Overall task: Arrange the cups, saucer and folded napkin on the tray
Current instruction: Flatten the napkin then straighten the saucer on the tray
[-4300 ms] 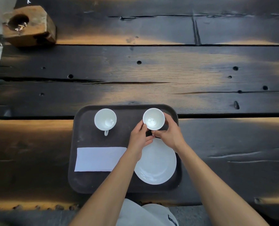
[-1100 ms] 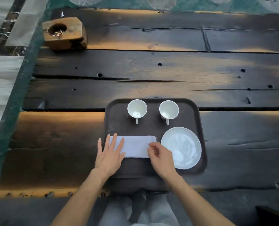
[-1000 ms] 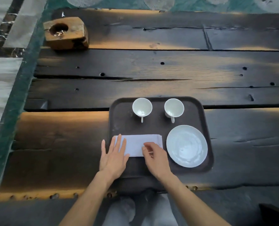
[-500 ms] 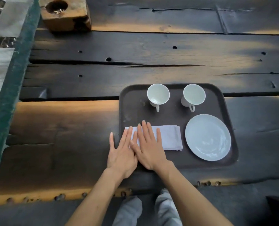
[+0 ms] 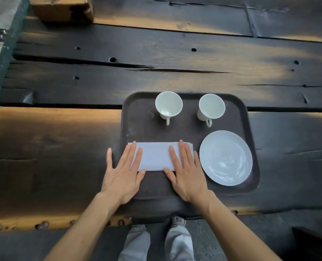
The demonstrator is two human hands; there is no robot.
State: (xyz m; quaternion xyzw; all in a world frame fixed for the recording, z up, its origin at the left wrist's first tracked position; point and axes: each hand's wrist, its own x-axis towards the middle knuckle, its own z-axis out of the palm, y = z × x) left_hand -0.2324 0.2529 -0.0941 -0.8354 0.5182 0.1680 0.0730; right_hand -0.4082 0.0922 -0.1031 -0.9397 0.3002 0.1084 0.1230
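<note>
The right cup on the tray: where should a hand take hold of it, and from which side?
Take the right cup by its small loop handle, coming from the near side of the tray. The handle points toward the person, and the path to it is free, between the napkin and the saucer. The cup stands upright and empty, so a pinch there should probably do.

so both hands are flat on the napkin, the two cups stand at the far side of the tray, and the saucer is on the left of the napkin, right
Not quite: the head view shows the saucer on the right of the napkin, not the left. The rest holds: the left hand and right hand lie flat on the napkin, and the two cups stand at the far side of the tray.
</note>
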